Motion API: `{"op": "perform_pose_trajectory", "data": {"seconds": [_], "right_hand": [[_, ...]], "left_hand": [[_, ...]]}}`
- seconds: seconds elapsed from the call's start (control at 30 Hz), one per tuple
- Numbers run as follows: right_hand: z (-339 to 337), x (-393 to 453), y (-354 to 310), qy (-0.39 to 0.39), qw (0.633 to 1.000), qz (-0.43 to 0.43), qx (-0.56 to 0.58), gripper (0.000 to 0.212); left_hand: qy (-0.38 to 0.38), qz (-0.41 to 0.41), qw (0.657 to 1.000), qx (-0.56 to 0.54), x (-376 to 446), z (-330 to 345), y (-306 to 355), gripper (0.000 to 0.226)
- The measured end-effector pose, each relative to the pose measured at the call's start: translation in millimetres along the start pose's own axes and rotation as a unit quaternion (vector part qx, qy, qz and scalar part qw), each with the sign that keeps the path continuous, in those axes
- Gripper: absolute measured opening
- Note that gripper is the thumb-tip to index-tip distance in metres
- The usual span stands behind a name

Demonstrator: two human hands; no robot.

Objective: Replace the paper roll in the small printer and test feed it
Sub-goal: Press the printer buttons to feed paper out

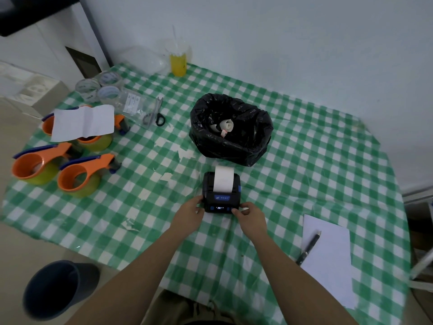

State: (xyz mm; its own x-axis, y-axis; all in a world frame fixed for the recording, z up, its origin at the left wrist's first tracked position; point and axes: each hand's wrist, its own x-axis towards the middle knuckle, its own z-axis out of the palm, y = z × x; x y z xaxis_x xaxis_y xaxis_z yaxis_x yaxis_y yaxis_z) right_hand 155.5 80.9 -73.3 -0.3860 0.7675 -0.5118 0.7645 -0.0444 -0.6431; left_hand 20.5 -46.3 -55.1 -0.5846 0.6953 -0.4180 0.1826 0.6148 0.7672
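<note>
I see the left hand [190, 213] curled against the printer [221, 192] at its near-left corner, fingers touching the side; can't tell if it truly grips. Right hand [248, 215] sits at the near-right corner, thumb and forefinger pinched at the front edge, approx. over a blue button, but the fingertips cover that spot so I can't say if it's pressed. Printer rests on the green check cloth [304, 174], mid-table, lid shut. White paper [223, 178] sticks up out of the slot, away from me. Small lit display on the front is too tiny to read. Just behind: black bag [230, 132], open, w/ curled paper scraps inside, partly hidden by folds. Right: pen [308, 247] on a sheet [330, 261]. Left: orange tape dispensers [82, 174], one under a creased paper.
</note>
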Motion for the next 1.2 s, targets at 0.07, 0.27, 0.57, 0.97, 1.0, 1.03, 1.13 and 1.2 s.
{"op": "perform_pose_trajectory", "data": {"seconds": [0.07, 0.27, 0.57, 0.97, 1.0, 1.03, 1.13, 1.2], "right_hand": [[-0.1, 0.0, -0.3, -0.001, 1.000, -0.001, -0.001, 0.038], [-0.4, -0.7, -1.3, 0.000, 1.000, 0.001, -0.005, 0.038], [-0.1, -2.0, -2.2, 0.002, 1.000, -0.002, -0.014, 0.039], [0.4, -2.6, -2.7, 0.005, 1.000, -0.005, -0.025, 0.040], [0.4, -2.6, -2.8, 0.005, 1.000, -0.004, -0.026, 0.040], [0.5, -2.5, -2.8, 0.004, 1.000, -0.004, -0.027, 0.040], [0.8, -2.4, -3.2, 0.004, 1.000, -0.001, -0.024, 0.040], [0.7, -2.7, -3.5, 0.005, 1.000, -0.001, -0.024, 0.040]], "left_hand": [[0.000, 0.001, 1.000, 0.001, -0.4, -0.5, 0.1, 0.045], [0.001, 0.002, 1.000, 0.003, -2.6, -2.0, -1.0, 0.045], [-0.004, -0.008, 1.000, 0.005, -4.7, -4.8, -3.4, 0.046], [-0.003, -0.011, 1.000, -0.001, -6.8, -3.8, -4.6, 0.047], [-0.003, -0.011, 1.000, -0.001, -6.8, -3.7, -4.9, 0.047], [-0.003, -0.011, 1.000, -0.001, -6.8, -3.6, -5.0, 0.047], [-0.002, -0.007, 1.000, 0.002, -6.5, -3.2, -6.3, 0.046], [-0.001, -0.006, 1.000, 0.002, -6.6, -3.4, -6.9, 0.046]]}}
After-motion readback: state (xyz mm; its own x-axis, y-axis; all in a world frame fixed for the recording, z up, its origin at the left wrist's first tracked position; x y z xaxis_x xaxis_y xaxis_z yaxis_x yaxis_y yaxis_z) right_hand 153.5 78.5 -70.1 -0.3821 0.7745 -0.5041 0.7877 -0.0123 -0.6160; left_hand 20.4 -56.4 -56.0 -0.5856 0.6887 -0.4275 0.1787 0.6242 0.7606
